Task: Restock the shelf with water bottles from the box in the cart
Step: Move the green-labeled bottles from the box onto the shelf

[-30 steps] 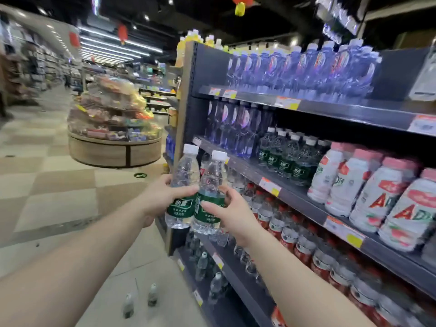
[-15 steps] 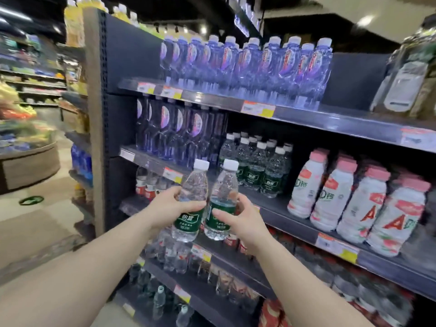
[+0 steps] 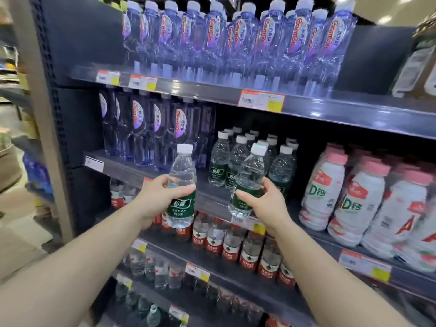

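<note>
My hands each grip a green-label bottle, left hand [image 3: 153, 199] and right hand [image 3: 269, 206], before the shelf [image 3: 212, 192] where matching bottles [image 3: 236, 159] stand beside pink-capped milk bottles [image 3: 358, 201]

purple-label bottles [image 3: 238, 41] top | pink-cap milk drinks [image 3: 358, 204] right | red-label bottles [image 3: 236, 241] below
</note>
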A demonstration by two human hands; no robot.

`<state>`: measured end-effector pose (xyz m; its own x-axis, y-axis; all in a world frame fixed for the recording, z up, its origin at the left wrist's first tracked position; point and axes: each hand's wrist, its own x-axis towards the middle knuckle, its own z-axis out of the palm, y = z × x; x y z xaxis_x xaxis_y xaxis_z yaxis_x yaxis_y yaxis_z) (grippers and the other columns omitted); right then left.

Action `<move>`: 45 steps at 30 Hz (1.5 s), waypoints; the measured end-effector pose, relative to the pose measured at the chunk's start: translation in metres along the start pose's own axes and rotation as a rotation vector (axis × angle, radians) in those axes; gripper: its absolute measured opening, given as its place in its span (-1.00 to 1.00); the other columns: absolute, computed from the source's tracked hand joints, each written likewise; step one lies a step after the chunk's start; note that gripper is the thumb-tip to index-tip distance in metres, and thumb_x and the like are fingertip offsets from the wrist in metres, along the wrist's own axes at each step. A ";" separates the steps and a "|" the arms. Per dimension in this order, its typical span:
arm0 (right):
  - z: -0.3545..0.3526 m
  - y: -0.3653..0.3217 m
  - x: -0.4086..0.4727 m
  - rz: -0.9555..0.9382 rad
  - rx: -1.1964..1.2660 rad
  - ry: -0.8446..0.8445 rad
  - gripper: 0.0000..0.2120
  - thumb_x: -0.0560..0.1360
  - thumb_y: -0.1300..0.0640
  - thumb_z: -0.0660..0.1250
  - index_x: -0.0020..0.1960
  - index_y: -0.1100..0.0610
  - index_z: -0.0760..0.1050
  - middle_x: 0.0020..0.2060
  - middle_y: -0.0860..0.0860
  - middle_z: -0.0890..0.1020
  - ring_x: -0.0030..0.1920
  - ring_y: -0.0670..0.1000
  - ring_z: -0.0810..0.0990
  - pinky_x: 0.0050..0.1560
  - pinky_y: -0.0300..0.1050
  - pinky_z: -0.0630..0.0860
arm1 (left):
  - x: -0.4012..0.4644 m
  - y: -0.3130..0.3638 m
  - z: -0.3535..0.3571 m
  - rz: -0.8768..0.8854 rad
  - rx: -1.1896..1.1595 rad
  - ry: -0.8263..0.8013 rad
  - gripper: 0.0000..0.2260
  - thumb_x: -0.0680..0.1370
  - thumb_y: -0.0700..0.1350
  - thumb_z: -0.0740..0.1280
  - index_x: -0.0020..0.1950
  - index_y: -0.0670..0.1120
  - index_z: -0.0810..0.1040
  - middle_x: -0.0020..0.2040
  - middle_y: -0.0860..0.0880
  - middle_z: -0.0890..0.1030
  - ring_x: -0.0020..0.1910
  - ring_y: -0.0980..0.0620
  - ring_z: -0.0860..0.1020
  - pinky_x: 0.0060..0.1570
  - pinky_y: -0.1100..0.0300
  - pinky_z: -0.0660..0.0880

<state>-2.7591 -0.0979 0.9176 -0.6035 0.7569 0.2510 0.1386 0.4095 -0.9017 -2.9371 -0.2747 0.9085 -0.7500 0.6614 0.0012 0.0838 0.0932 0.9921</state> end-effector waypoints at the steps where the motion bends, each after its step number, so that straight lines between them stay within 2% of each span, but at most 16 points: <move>1: 0.001 0.001 0.003 0.002 -0.011 0.008 -0.28 0.40 -0.04 0.51 0.46 0.08 0.30 0.27 -0.15 0.47 0.25 -0.04 0.44 0.17 -0.16 0.37 | 0.008 0.000 0.001 -0.003 0.001 -0.019 -0.53 0.34 0.07 0.58 0.15 -0.05 0.53 0.13 -0.08 0.66 0.06 -0.09 0.65 0.03 0.01 0.56; 3: 0.007 -0.001 0.007 0.022 -0.027 0.008 -0.23 0.43 -0.03 0.49 0.51 0.10 0.22 0.35 -0.09 0.44 0.22 -0.03 0.46 0.04 -0.26 0.39 | 0.022 0.000 0.000 0.000 0.030 -0.048 -0.35 0.19 0.22 0.60 0.18 0.01 0.52 0.20 -0.07 0.62 0.11 -0.10 0.63 0.15 -0.10 0.55; 4: 0.011 -0.004 0.009 0.037 -0.029 0.007 -0.20 0.44 -0.04 0.47 0.54 0.10 0.16 0.43 -0.04 0.38 0.07 -0.05 0.46 -0.06 -0.30 0.46 | 0.029 0.000 -0.001 0.001 0.044 -0.054 -0.29 0.12 0.28 0.59 0.17 0.05 0.52 0.23 -0.06 0.60 0.13 -0.10 0.61 0.17 -0.14 0.54; 5: 0.016 -0.007 0.012 0.048 -0.028 0.010 -0.19 0.45 -0.04 0.46 0.55 0.10 0.12 0.47 -0.02 0.32 0.19 -0.04 0.51 -0.08 -0.29 0.50 | 0.036 -0.003 -0.004 -0.003 0.047 -0.064 -0.28 0.08 0.31 0.58 0.15 0.07 0.53 0.25 -0.06 0.59 0.14 -0.10 0.61 0.18 -0.17 0.53; 6: 0.022 -0.010 0.016 0.050 -0.035 0.018 -0.17 0.45 -0.05 0.46 0.56 0.10 0.10 0.49 -0.01 0.30 0.33 -0.04 0.37 0.01 -0.25 0.51 | 0.041 -0.004 -0.007 -0.006 0.045 -0.072 -0.28 0.06 0.31 0.58 0.13 0.08 0.53 0.26 -0.05 0.58 0.14 -0.10 0.60 0.18 -0.17 0.53; 7: 0.029 -0.012 0.021 0.045 -0.042 0.033 -0.16 0.44 -0.07 0.46 0.56 0.09 0.10 0.49 0.00 0.29 0.31 0.01 0.45 0.14 -0.20 0.45 | 0.045 -0.005 -0.011 -0.008 0.039 -0.081 -0.28 0.06 0.31 0.58 0.13 0.08 0.53 0.26 -0.06 0.58 0.15 -0.10 0.60 0.16 -0.15 0.53; 9: 0.046 -0.018 0.031 0.036 -0.053 0.065 -0.14 0.43 -0.08 0.47 0.56 0.08 0.10 0.50 0.00 0.29 0.43 0.06 0.34 0.24 -0.14 0.34 | 0.055 -0.007 -0.020 -0.009 0.016 -0.110 -0.27 0.06 0.29 0.60 0.14 0.05 0.53 0.25 -0.06 0.59 0.14 -0.09 0.60 0.08 -0.04 0.53; 14: 0.095 -0.026 0.055 0.022 -0.070 0.157 -0.21 0.43 -0.04 0.49 0.53 0.03 0.18 0.41 -0.06 0.38 0.36 -0.04 0.37 0.26 -0.15 0.33 | 0.081 -0.007 -0.048 -0.003 -0.046 -0.161 -0.43 0.21 0.14 0.62 0.11 -0.02 0.54 0.12 -0.06 0.66 0.05 -0.06 0.64 -0.08 0.05 0.53; 17: 0.121 -0.016 0.067 0.084 -0.155 0.186 -0.16 0.41 -0.09 0.49 0.55 0.00 0.13 0.47 -0.04 0.33 0.44 0.04 0.33 0.38 0.03 0.36 | 0.094 -0.007 -0.062 0.017 -0.054 -0.205 -0.34 0.08 0.18 0.64 0.09 -0.02 0.55 0.07 -0.04 0.68 0.02 -0.03 0.65 -0.09 0.07 0.54; 21: 0.133 -0.011 0.077 0.151 -0.209 0.249 -0.18 0.42 -0.10 0.48 0.53 0.01 0.14 0.41 -0.01 0.41 0.35 0.08 0.43 0.24 0.00 0.46 | 0.109 -0.009 -0.073 0.025 -0.063 -0.258 -0.41 0.16 0.13 0.59 0.11 -0.02 0.54 0.07 -0.04 0.68 -0.02 0.01 0.65 -0.24 0.17 0.46; 27: 0.139 -0.011 0.080 0.167 -0.239 0.283 -0.18 0.42 -0.07 0.49 0.53 0.02 0.13 0.40 0.01 0.40 0.34 0.08 0.43 0.19 -0.05 0.43 | 0.126 -0.018 -0.077 0.037 0.026 -0.324 0.01 -0.14 0.40 0.59 0.23 0.01 0.52 0.18 -0.03 0.63 0.11 -0.03 0.63 0.18 -0.07 0.54; 32: 0.139 -0.009 0.071 0.146 -0.185 0.346 -0.23 0.37 -0.08 0.53 0.46 0.02 0.24 0.31 -0.04 0.45 0.24 -0.03 0.46 0.16 -0.14 0.43 | 0.130 -0.017 -0.070 0.066 0.065 -0.376 -0.14 -0.15 0.44 0.56 0.08 0.14 0.52 0.20 -0.01 0.59 0.16 -0.07 0.60 0.24 -0.14 0.51; 37: 0.136 0.002 0.042 0.085 -0.243 0.449 -0.60 0.44 -0.04 0.47 0.18 -0.05 0.37 0.09 -0.07 0.53 0.10 -0.03 0.53 0.07 -0.11 0.49 | 0.126 -0.009 -0.054 0.133 0.069 -0.394 -0.33 0.24 0.22 0.59 0.27 0.03 0.49 0.15 0.08 0.56 0.14 0.04 0.56 0.21 0.03 0.48; 40: 0.134 -0.004 0.048 0.154 -0.351 0.357 -0.38 0.41 -0.09 0.49 0.36 0.02 0.32 0.21 -0.03 0.50 0.19 -0.01 0.50 0.10 -0.08 0.48 | 0.122 -0.004 -0.046 0.170 0.056 -0.392 -0.49 0.37 0.11 0.55 0.24 0.03 0.49 0.05 0.18 0.54 0.03 0.20 0.52 -0.01 0.18 0.44; 43: 0.136 -0.009 0.061 0.230 -0.423 0.302 -0.23 0.37 -0.14 0.51 0.43 0.04 0.23 0.30 0.01 0.50 0.24 0.07 0.52 0.20 0.07 0.50 | 0.120 -0.005 -0.047 0.139 0.080 -0.396 -0.57 0.32 0.13 0.58 0.09 0.08 0.51 0.07 0.12 0.59 0.06 0.12 0.57 0.13 0.06 0.49; 45: 0.139 -0.008 0.066 0.259 -0.437 0.265 -0.22 0.38 -0.15 0.50 0.45 0.05 0.20 0.30 0.04 0.51 0.23 0.10 0.53 0.22 0.11 0.49 | 0.117 -0.007 -0.051 0.127 0.101 -0.394 -0.46 0.19 0.22 0.60 0.05 0.10 0.51 0.09 0.06 0.62 0.10 0.04 0.60 0.22 -0.03 0.50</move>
<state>-2.9089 -0.1220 0.8924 -0.2971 0.9392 0.1720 0.6011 0.3240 -0.7305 -3.0592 -0.2355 0.9080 -0.4233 0.9043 0.0551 0.2380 0.0523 0.9698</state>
